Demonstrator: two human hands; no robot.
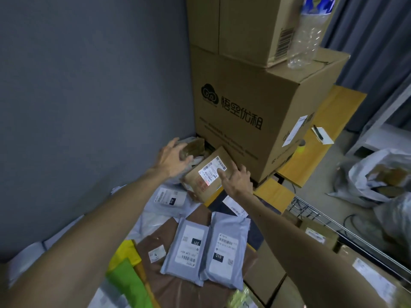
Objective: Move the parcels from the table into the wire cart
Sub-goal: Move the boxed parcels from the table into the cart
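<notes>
A small brown cardboard parcel [205, 174] with a white label lies tilted in the table's far corner. My right hand [236, 178] rests on its right side, the index finger stretched over the label. My left hand [172, 157] hovers with spread fingers just left of it, over a crumpled brown parcel [193, 146] by the wall. Nearer me lie two grey mailer bags [206, 247], a flat brown parcel [169, 283] and yellow and green bags [127, 270]. The wire cart [333, 223] stands at the right, holding several cardboard parcels [315, 234].
Two big cardboard boxes [251, 107] are stacked at the back with a clear plastic bottle [309, 34] on them. A grey wall [89, 85] borders the left. A yellow table [322, 138] with a notepad stands behind. White sacks [378, 176] lie on the floor at the right.
</notes>
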